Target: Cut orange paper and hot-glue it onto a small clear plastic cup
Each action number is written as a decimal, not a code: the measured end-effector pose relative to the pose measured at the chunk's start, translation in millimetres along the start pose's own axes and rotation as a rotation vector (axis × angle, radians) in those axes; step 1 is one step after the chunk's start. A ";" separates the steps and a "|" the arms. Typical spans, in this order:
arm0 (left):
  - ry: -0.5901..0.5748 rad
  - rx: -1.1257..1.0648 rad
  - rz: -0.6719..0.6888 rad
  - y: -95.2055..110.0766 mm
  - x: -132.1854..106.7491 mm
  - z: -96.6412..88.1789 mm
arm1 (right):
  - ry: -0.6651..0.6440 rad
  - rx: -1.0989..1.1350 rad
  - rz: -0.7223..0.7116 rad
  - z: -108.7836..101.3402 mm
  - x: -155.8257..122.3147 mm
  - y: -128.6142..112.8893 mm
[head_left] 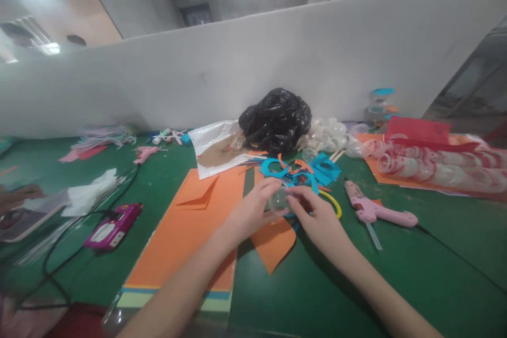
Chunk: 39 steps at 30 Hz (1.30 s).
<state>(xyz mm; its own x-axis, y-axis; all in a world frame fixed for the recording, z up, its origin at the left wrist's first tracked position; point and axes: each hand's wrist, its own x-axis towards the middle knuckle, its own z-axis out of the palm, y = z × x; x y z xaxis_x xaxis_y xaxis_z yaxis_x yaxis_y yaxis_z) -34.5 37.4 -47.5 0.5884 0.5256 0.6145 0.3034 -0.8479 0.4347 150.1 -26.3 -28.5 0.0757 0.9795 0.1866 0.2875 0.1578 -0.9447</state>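
The green flat-topped desk (332, 301) carries everything here. Left of centre lies a long stack of orange paper sheets (178, 245), its long side running away from the person and slanting right. Behind the work sits a crumpled, shiny black plastic bag (279, 116). The two hands meet over the desk's middle, right of the stack: the left hand (253, 210) curls round one side, the right hand (317, 217) closes thumb and fingertips on the other. To the right hand's right rests a pink glue gun (380, 213); below the hands lies a pointed piece of orange paper (274, 245). Smallest is the small, round, clear plastic cup (279, 200), held between both hands, touching each, neither clearly nearer; which way its axis points, I cannot tell.
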 end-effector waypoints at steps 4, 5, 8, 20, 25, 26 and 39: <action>-0.008 -0.065 -0.217 5.4 0.9 0.6 | 0.062 0.060 0.054 -4.4 -1.0 0.0; 0.002 -0.072 -0.215 5.3 0.3 0.2 | 0.079 0.059 0.060 -5.9 -1.4 -0.4; 0.008 -0.075 -0.163 3.5 -0.6 -1.4 | 0.115 0.048 0.075 -9.0 -2.5 -1.7; -0.008 0.001 -0.139 7.3 4.9 -1.9 | 0.387 -0.384 -0.131 -59.7 -3.7 -10.2; 0.022 0.010 -0.212 8.7 7.2 -1.4 | 0.478 -0.764 -0.036 -129.8 -28.1 26.2; 0.026 0.010 -0.242 9.5 7.5 -1.3 | 0.416 -0.822 -0.051 -139.2 -34.0 37.3; 0.080 -0.049 -0.503 18.4 6.9 2.1 | 0.225 -1.321 -0.287 -144.0 -43.2 98.6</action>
<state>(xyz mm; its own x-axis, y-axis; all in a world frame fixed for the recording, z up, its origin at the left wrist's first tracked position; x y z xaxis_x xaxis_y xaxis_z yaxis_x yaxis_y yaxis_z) -23.3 25.3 -36.6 0.3189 0.8732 0.3686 0.4976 -0.4853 0.7190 312.7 -71.1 -90.8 -0.0250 0.8718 0.4892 0.9976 -0.0098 0.0684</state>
